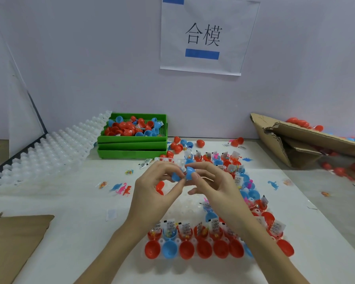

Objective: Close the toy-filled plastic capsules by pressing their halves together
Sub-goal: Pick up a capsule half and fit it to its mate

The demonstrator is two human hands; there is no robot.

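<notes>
Two bare hands meet over the middle of the frame, and we read the scene from its left edge across. At lower left we see a flat sheet of brown cardboard (16, 238) on the white table (74, 206). Above it, at mid left, a stack of translucent white moulded trays (49, 150) slants up against the wall. Just right of that stack sit green baskets (131, 147), the top one heaped with red and blue capsule halves (131, 127). A few small toy dinosaurs (122, 188) lie loose on the table below.

At centre, our left hand (152, 189) pinches a blue capsule half (176, 176) between thumb and forefinger. Touching it on the right is a second blue capsule half (190, 173), gripped by the curled fingers of our right hand (215, 185). The two halves meet at an angle above the table, with a seam still visible between them.

Below the hands, at lower centre, a clear tray (193, 240) holds rows of open red and blue capsules (186, 230) with paper slips standing in them. On the wall at upper centre hangs a paper sign (205, 35). At right a torn cardboard box (299, 140) lies open with red capsules beside it.
</notes>
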